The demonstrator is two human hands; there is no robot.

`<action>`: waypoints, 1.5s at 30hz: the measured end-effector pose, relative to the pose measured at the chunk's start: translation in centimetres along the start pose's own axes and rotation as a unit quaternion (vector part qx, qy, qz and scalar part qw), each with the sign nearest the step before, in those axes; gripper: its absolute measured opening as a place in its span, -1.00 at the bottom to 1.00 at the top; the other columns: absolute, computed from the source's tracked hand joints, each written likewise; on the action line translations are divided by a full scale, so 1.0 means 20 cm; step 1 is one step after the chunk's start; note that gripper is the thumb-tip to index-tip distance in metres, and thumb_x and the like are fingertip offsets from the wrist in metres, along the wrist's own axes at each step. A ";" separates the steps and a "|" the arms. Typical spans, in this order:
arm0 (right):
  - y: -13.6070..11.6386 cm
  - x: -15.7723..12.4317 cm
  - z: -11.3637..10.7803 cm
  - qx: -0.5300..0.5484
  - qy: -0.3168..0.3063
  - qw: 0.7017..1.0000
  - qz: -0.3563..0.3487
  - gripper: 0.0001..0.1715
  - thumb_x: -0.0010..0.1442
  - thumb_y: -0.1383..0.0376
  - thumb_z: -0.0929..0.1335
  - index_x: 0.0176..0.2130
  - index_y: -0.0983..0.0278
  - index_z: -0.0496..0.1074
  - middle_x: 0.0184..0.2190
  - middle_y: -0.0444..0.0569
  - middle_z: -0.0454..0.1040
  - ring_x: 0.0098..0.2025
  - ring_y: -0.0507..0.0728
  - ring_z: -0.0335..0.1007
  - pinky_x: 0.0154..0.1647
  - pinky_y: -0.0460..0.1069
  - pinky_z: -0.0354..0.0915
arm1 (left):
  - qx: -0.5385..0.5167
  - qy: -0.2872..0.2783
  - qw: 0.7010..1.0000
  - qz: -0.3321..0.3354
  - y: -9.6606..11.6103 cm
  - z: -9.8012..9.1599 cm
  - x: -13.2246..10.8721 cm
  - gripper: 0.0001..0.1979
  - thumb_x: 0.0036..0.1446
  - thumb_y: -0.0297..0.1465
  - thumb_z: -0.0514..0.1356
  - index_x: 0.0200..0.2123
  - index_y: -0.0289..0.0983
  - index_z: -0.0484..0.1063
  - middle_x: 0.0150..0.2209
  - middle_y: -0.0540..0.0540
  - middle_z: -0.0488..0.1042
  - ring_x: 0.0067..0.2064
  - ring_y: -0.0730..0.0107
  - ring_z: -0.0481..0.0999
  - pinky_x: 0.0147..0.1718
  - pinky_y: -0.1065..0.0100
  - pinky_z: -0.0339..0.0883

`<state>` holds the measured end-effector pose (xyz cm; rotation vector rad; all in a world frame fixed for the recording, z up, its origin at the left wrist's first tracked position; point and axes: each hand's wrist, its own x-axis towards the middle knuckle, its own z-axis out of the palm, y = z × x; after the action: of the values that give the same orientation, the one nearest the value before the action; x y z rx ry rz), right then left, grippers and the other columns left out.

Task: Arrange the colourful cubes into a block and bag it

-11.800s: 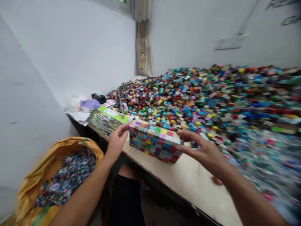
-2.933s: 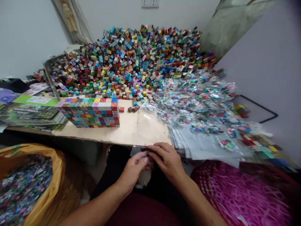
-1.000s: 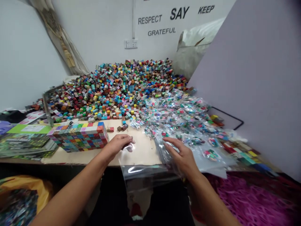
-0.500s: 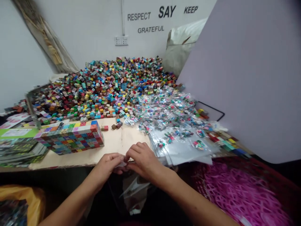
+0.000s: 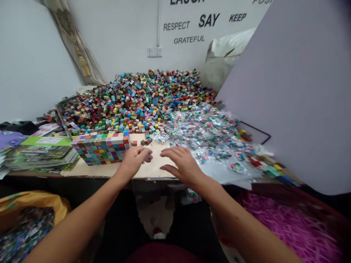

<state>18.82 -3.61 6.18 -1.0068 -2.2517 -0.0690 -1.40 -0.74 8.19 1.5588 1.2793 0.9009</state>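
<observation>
Left hand half curled, fingertips low over the pale wooden counter, any hold on something small beneath them impossible to tell. Right hand open, fingers spread flat on the same counter, empty, just beside the left. Below both, a clear plastic bag hanging past the counter's front edge. Just left of the left hand, an upright rectangular wall of tiny multicoloured cubes, neatly stacked; a few loose brown and red cubes near its far end. Behind, a huge heap of multicoloured cubes, beside a spread of cubes in clear plastic packets. Far left, a stack of green-covered printed booklets; lower left, a yellow sack of packets; lower right, a magenta plastic basket.
</observation>
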 end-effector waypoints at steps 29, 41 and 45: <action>-0.36 0.16 -0.14 -0.055 -0.042 0.992 -0.103 -0.89 0.28 0.32 0.28 -0.21 0.27 0.40 -0.35 -0.04 0.40 -0.28 0.15 0.24 -0.20 0.04 0.12 | -0.007 -0.092 0.995 0.043 0.17 -0.14 -0.39 -0.68 0.11 -0.23 0.06 -0.50 -0.32 0.45 -0.51 -0.03 0.45 -0.42 0.40 0.38 -0.43 0.45 0.21; -0.34 0.06 -0.12 0.063 -0.077 0.987 -0.122 -0.70 0.34 0.27 0.17 -0.37 0.24 0.36 -0.37 0.00 0.39 -0.33 0.13 0.27 -0.34 0.01 0.18 | -0.105 -0.083 0.991 -0.009 0.08 -0.03 -0.50 -0.73 0.02 -0.26 0.06 -0.54 -0.32 0.42 -0.58 -0.02 0.39 -0.51 0.47 0.32 -0.47 0.45 0.20; -0.33 0.08 -0.11 0.093 -0.065 0.986 -0.121 -0.83 0.32 0.25 0.22 -0.29 0.20 0.35 -0.38 -0.06 0.43 -0.36 0.09 0.35 -0.41 -0.05 0.28 | -0.118 -0.078 0.989 -0.038 0.03 -0.03 -0.46 -0.74 0.00 -0.29 0.08 -0.52 -0.35 0.44 -0.61 0.01 0.36 -0.54 0.50 0.31 -0.53 0.48 0.17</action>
<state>14.75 -7.93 10.12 -0.6529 -2.4373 0.1039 -3.54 -9.64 8.98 1.3572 1.0726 0.8333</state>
